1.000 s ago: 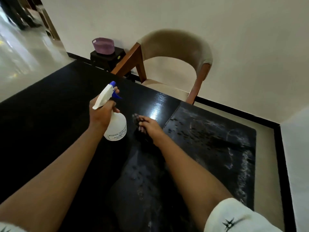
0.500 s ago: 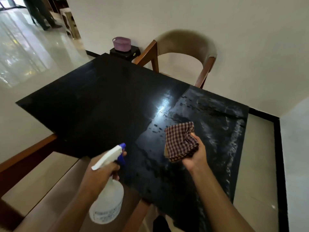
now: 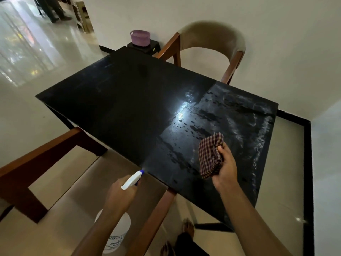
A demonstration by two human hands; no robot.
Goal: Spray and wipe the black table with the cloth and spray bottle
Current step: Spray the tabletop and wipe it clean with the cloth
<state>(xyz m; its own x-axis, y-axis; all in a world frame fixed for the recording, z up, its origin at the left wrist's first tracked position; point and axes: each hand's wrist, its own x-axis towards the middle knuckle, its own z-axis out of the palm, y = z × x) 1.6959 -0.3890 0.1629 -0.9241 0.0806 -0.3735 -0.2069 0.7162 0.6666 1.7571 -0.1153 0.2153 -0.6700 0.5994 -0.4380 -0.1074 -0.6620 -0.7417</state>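
The black tabletop [image 3: 129,100] fills the middle of the view. Its left part looks dull with faint smears, and its right part is wet, with dark drops, pale streaks and a bright glare. A chair [image 3: 212,37] with a curved beige back stands at the far side. A second chair [image 3: 36,163], with a brown wooden frame and a beige seat, stands at the near side, partly under the tabletop. Both bare forearms reach forward from the lower edge. The left hand [image 3: 120,193] is held low over the near chair, just before the tabletop's near edge, and its fingers are curled round the head of the bottle [image 3: 118,231]. The bottle's white round body hangs under the wrist, and its white and blue nozzle points at the tabletop. What is inside the bottle cannot be seen. The right hand [image 3: 226,169] is over the wet part, near the front right corner, and its fingers and thumb grip the cloth [image 3: 209,154]. The cloth is bunched, with a dark red and white check. Whether it touches the surface I cannot tell. A purple basket [image 3: 139,37] sits on a dark stand [image 3: 144,48] beyond the far corner, and its inside is hidden.
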